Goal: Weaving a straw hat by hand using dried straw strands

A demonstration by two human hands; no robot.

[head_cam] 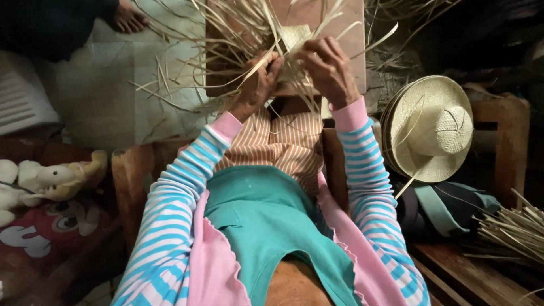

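1. Straw weaving (294, 39), a small pale plaited patch with long loose strands fanning out from it, sits between the two hands at the top middle of the view, above a brown wooden board (345, 22) and the person's lap.

2. Far left, a plush toy (39, 181) lies on a red printed cushion (51, 232), and another person's bare foot (129, 18) rests on the pale floor (102, 96). Loose strands (164, 85) trail across that floor towards the foot; I judge that a step there could drag or snap them and pull the plait askew.

3. Left hand (258, 82) is closed, fingers pinched round a bundle of strands at the patch's lower left edge. If that pinch slackens, the worked rows would likely loosen, since nothing else seems to hold them.

4. Right hand (327, 65) is closed too, fingertips gripping strands at the patch's right edge, touching the weave. Dry straw looks brittle; a sharp bend between these fingers could crack a strand.

5. Around the hands the free strands cross each other thickly, so picking the wrong one, or catching one under a striped sleeve (362, 164), seems an easy slip.

6. Right of the lap, finished straw hats (433, 127) are stacked on edge against a wooden chair frame (510, 141), above a dark bag (447, 207). An elbow's nudge could topple them.

7. Far right, a bundle of raw straw (510, 232) lies on a wooden bench, well apart from the hands.
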